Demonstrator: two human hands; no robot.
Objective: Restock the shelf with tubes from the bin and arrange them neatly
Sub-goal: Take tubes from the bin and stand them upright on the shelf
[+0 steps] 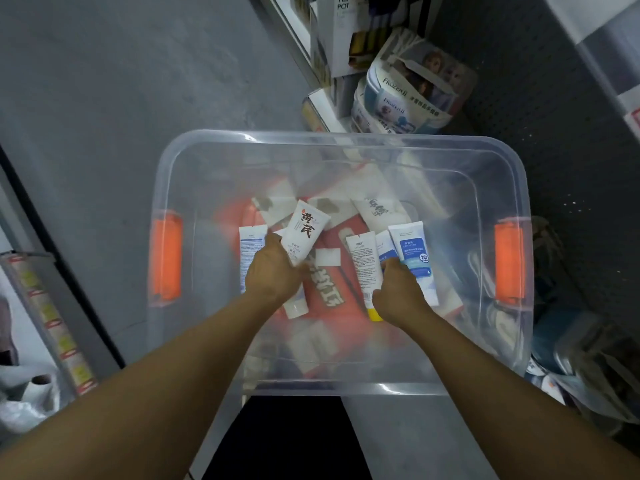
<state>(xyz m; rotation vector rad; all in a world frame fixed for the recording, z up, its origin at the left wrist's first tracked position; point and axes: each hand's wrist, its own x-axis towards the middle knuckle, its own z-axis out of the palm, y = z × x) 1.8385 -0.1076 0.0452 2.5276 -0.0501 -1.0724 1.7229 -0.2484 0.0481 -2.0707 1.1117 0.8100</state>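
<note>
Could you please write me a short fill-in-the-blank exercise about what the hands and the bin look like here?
1. The clear bin has two ___ handles.
2. The left hand grips a white tube with large ___ characters.
3. The right hand grips a tube with a ___ label.

Missing words: orange; brown; blue

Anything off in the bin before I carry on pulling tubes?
No damage or spills show. The tubes in the clear bin lie jumbled at all angles over red cartons. Left hand and right hand each grip several.
</note>
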